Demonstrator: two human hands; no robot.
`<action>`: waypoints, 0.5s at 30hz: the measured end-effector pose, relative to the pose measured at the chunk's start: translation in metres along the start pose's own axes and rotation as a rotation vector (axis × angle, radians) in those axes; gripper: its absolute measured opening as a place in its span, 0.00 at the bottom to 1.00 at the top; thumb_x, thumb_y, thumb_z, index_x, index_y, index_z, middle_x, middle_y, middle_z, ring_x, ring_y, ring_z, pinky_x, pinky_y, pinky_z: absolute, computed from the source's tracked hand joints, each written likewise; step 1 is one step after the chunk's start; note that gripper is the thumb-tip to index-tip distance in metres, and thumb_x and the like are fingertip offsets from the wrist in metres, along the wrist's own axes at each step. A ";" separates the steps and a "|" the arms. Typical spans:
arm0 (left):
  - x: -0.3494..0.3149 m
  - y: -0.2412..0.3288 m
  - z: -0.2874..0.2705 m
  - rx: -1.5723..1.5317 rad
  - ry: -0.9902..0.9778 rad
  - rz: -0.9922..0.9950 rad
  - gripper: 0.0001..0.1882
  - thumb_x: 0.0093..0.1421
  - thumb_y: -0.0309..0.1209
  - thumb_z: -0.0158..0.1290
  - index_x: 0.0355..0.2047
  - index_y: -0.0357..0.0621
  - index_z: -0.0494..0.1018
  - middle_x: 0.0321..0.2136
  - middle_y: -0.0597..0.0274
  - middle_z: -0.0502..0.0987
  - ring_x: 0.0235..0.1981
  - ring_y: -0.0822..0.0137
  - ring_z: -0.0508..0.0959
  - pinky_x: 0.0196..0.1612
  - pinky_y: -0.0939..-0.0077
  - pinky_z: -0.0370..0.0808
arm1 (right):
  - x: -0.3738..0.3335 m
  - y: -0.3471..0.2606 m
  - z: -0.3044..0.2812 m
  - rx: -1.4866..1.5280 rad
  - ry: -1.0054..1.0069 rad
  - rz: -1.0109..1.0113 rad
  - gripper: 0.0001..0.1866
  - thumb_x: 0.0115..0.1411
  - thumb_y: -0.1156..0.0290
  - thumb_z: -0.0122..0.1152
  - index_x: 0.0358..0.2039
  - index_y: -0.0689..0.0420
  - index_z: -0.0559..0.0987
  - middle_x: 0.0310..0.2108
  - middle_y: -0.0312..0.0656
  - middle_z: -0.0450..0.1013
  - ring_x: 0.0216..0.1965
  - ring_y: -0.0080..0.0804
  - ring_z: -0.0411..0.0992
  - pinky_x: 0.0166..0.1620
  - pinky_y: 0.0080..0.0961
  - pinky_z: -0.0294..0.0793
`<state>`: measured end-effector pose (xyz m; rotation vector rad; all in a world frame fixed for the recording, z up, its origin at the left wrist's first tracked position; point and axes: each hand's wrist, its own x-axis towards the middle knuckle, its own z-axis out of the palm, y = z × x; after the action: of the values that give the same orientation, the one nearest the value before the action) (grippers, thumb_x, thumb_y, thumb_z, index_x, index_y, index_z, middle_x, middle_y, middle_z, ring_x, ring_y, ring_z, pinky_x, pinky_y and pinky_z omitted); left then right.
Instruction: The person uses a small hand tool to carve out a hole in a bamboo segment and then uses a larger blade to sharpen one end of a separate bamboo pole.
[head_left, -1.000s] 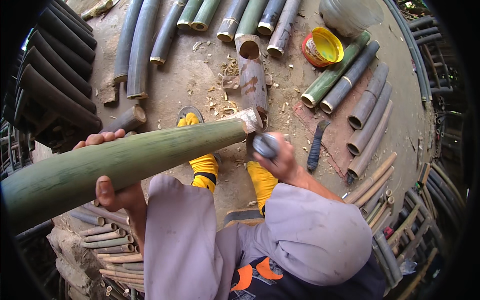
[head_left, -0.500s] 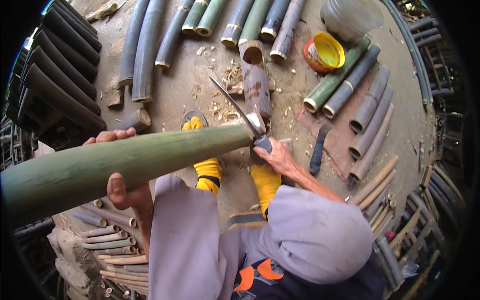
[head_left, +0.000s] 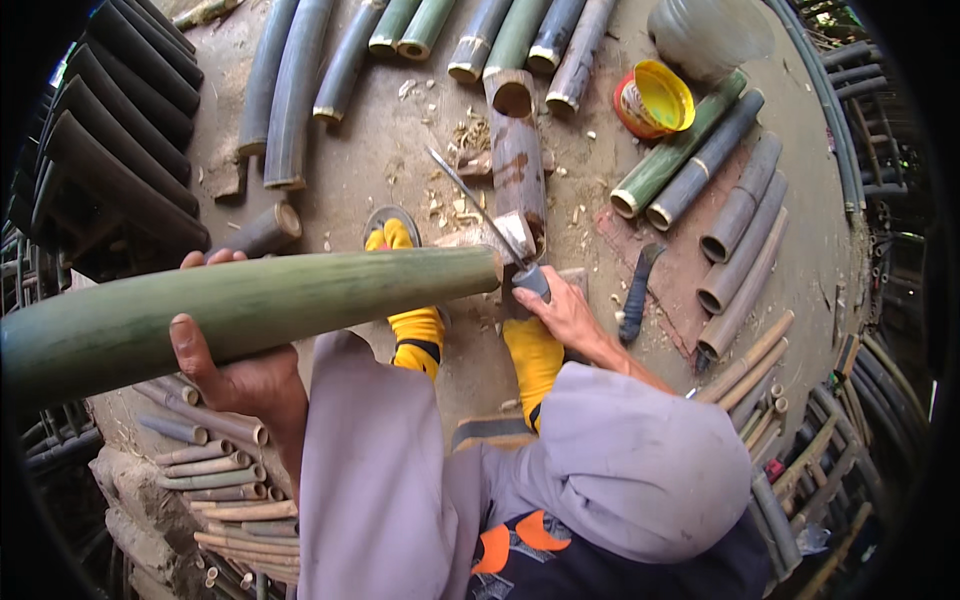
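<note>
Seemingly trimming the narrow end of a smooth green bamboo pole (head_left: pixel 290 298), stretched from 9 o'clock to centre. Holding it from beneath in the left grip (head_left: pixel 245 382); wrapping the right grip (head_left: pixel 563 308) around a grey-handled knife (head_left: pixel 533 283), angled toward 11 o'clock. Probably calling next for steady support and controlled strokes. Toward 12 o'clock, pale, dry, curled shavings (head_left: pixel 472 133).

Lilac-grey trousers (head_left: pixel 640 460); dark shirt (head_left: pixel 640 572) with orange shapes (head_left: pixel 492 550); yellow socks (head_left: pixel 533 355) with black bands (head_left: pixel 426 348). Left hand (head_left: pixel 240 382) bare; right hand (head_left: pixel 567 312) bare.

The brown ground (head_left: pixel 350 170) bore bamboo lengths (head_left: pixel 300 100), a red-and-yellow tub (head_left: pixel 632 105) and pale shavings (head_left: pixel 470 133) (some of them curled).
</note>
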<state>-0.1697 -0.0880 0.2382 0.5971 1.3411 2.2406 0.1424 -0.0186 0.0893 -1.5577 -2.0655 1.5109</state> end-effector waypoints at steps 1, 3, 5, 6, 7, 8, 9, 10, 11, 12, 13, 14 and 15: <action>0.008 -0.003 -0.008 -0.009 0.004 -0.004 0.31 0.54 0.41 0.48 0.55 0.37 0.58 0.48 0.45 0.68 0.50 0.50 0.70 0.59 0.52 0.63 | 0.004 -0.008 -0.006 0.022 0.021 0.001 0.25 0.60 0.51 0.55 0.43 0.63 0.70 0.28 0.55 0.75 0.32 0.50 0.76 0.34 0.39 0.73; 0.007 -0.011 0.003 0.001 0.023 0.032 0.31 0.54 0.43 0.47 0.54 0.38 0.59 0.46 0.46 0.68 0.49 0.51 0.70 0.58 0.53 0.63 | -0.008 -0.023 -0.015 0.059 0.058 0.059 0.24 0.60 0.53 0.56 0.44 0.62 0.70 0.29 0.54 0.75 0.33 0.47 0.77 0.34 0.37 0.73; 0.003 -0.011 0.003 0.024 0.010 0.077 0.30 0.54 0.44 0.47 0.54 0.39 0.58 0.45 0.48 0.67 0.48 0.53 0.69 0.57 0.54 0.63 | -0.017 -0.044 -0.019 0.128 0.201 -0.134 0.24 0.59 0.58 0.59 0.46 0.64 0.68 0.29 0.48 0.75 0.31 0.38 0.77 0.33 0.31 0.75; 0.001 -0.011 -0.002 0.021 -0.016 0.095 0.30 0.54 0.44 0.46 0.53 0.39 0.58 0.45 0.48 0.66 0.48 0.53 0.69 0.57 0.55 0.63 | -0.022 -0.063 -0.025 0.141 0.282 -0.278 0.24 0.59 0.59 0.60 0.47 0.64 0.68 0.29 0.47 0.75 0.30 0.36 0.77 0.33 0.29 0.75; 0.002 -0.011 -0.001 0.000 -0.054 0.115 0.30 0.54 0.44 0.46 0.53 0.39 0.58 0.44 0.49 0.66 0.48 0.54 0.68 0.57 0.55 0.63 | -0.023 -0.073 -0.030 0.146 0.382 -0.428 0.24 0.59 0.59 0.60 0.47 0.64 0.67 0.29 0.45 0.75 0.30 0.34 0.77 0.33 0.27 0.76; 0.002 -0.011 0.001 0.005 -0.073 0.122 0.31 0.54 0.44 0.46 0.53 0.39 0.57 0.45 0.49 0.64 0.47 0.55 0.67 0.57 0.55 0.64 | -0.021 -0.068 -0.027 0.171 0.420 -0.608 0.26 0.59 0.58 0.60 0.48 0.65 0.66 0.29 0.43 0.74 0.29 0.32 0.76 0.33 0.25 0.76; 0.002 -0.012 0.005 0.009 -0.074 0.114 0.31 0.53 0.44 0.46 0.54 0.39 0.57 0.45 0.49 0.64 0.47 0.55 0.67 0.57 0.55 0.64 | -0.015 -0.055 -0.018 0.151 0.391 -0.580 0.25 0.58 0.57 0.60 0.46 0.64 0.66 0.28 0.48 0.74 0.28 0.39 0.76 0.31 0.30 0.76; -0.001 -0.013 0.011 0.017 -0.075 0.104 0.31 0.53 0.44 0.46 0.54 0.40 0.56 0.45 0.49 0.64 0.48 0.55 0.67 0.57 0.55 0.64 | -0.010 -0.040 -0.008 0.131 0.363 -0.549 0.24 0.58 0.56 0.60 0.44 0.64 0.67 0.27 0.52 0.74 0.27 0.46 0.77 0.29 0.34 0.76; -0.003 -0.009 0.016 0.032 -0.072 0.106 0.31 0.53 0.43 0.46 0.54 0.40 0.56 0.45 0.49 0.64 0.48 0.55 0.67 0.57 0.55 0.64 | -0.002 -0.025 -0.001 -0.075 0.286 -0.412 0.23 0.58 0.56 0.60 0.42 0.63 0.67 0.26 0.55 0.74 0.27 0.51 0.76 0.28 0.38 0.75; -0.007 -0.009 0.018 0.054 -0.070 0.111 0.31 0.53 0.43 0.45 0.53 0.38 0.57 0.45 0.49 0.64 0.48 0.55 0.67 0.57 0.56 0.64 | 0.005 -0.003 0.009 -0.255 0.198 -0.236 0.22 0.58 0.56 0.59 0.39 0.62 0.67 0.25 0.59 0.73 0.26 0.59 0.74 0.25 0.43 0.74; -0.010 -0.009 0.023 0.084 -0.067 0.110 0.31 0.53 0.43 0.45 0.53 0.37 0.57 0.45 0.49 0.64 0.48 0.55 0.67 0.56 0.56 0.64 | 0.005 -0.006 0.006 -0.193 0.158 -0.186 0.22 0.59 0.55 0.59 0.39 0.62 0.67 0.24 0.58 0.73 0.25 0.57 0.74 0.25 0.42 0.74; -0.011 -0.009 0.025 0.113 -0.063 0.108 0.31 0.52 0.43 0.45 0.52 0.35 0.58 0.45 0.48 0.64 0.48 0.55 0.67 0.56 0.56 0.64 | 0.004 -0.008 0.003 -0.131 0.120 -0.136 0.22 0.59 0.55 0.59 0.39 0.62 0.67 0.23 0.57 0.73 0.25 0.54 0.75 0.25 0.41 0.74; -0.009 -0.009 0.024 0.108 -0.078 0.110 0.31 0.52 0.43 0.44 0.51 0.33 0.59 0.45 0.48 0.64 0.48 0.55 0.67 0.56 0.57 0.64 | 0.002 -0.012 -0.001 -0.070 0.081 -0.084 0.22 0.59 0.55 0.59 0.40 0.62 0.67 0.23 0.57 0.73 0.24 0.52 0.75 0.25 0.40 0.74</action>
<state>-0.1477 -0.0729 0.2396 0.8059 1.4282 2.2164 0.1344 -0.0159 0.0980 -1.5083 -2.1310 1.3390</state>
